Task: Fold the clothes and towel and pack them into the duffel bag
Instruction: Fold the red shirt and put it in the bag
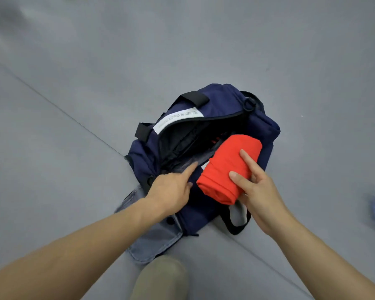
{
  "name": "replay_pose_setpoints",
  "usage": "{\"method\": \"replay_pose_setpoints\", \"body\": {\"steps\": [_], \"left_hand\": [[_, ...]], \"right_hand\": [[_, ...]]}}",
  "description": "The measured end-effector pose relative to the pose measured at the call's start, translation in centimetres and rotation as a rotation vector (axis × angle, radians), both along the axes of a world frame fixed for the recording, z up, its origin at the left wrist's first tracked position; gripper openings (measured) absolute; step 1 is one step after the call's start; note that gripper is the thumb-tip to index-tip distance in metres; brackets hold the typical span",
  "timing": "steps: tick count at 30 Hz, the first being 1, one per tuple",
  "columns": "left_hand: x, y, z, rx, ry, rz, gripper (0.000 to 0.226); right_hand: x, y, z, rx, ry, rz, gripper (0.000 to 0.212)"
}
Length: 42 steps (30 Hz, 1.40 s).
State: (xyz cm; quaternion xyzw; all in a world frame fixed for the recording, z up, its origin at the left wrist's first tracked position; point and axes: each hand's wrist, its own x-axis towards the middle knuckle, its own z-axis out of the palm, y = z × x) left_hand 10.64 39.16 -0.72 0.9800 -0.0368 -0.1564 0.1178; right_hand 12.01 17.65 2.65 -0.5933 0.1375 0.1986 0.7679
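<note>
Grey floor (pixel 52 148) all around, and the navy duffel bag (pixel 263 126) sits on it just ahead of my knee, zip wide open, with a denim garment (pixel 158 241) pinned under its near end. My right hand (pixel 260 191) grips the rolled red garment (pixel 227 161), fingers curled over it, with its far end lying over the right side of the opening. My left hand (pixel 171 187) rests on the bag's near rim, forefinger (pixel 191 168) straight out, gripping nothing.
</note>
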Motion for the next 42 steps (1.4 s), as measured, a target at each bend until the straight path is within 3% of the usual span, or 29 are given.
{"method": "replay_pose_setpoints", "body": {"steps": [7,16,22,27,30,34,42], "left_hand": [[-5.2,-2.4,3.5,-0.218,0.093,0.007,0.082],[-7.2,-4.8,4.9,-0.503,0.395,0.074,0.06],[-4.6,-3.4,4.1,-0.285,0.157,-0.008,0.071],[-2.8,-2.8,4.1,0.046,-0.276,-0.197,0.076],[-0.6,-1.5,4.4,0.172,-0.498,-0.293,0.063],[1.7,0.1,5.1,0.36,-0.538,-0.24,0.044],[3.3,1.9,6.3,0.474,-0.548,-0.112,0.054]], "right_hand": [[-0.1,0.1,-0.8,-0.05,-0.032,-0.021,0.063],[-2.4,-2.1,-1.0,-0.188,-0.049,-0.012,0.059],[-2.9,-1.6,-1.4,-0.205,-0.01,0.031,0.062],[-2.8,-0.3,-1.9,-0.214,-0.02,0.04,0.062],[-1.4,1.6,-1.8,-0.246,-0.087,0.064,0.063],[1.0,4.7,-3.0,-0.382,-0.134,0.16,0.066],[0.1,5.1,-4.9,-0.988,-0.155,0.584,0.066]]}}
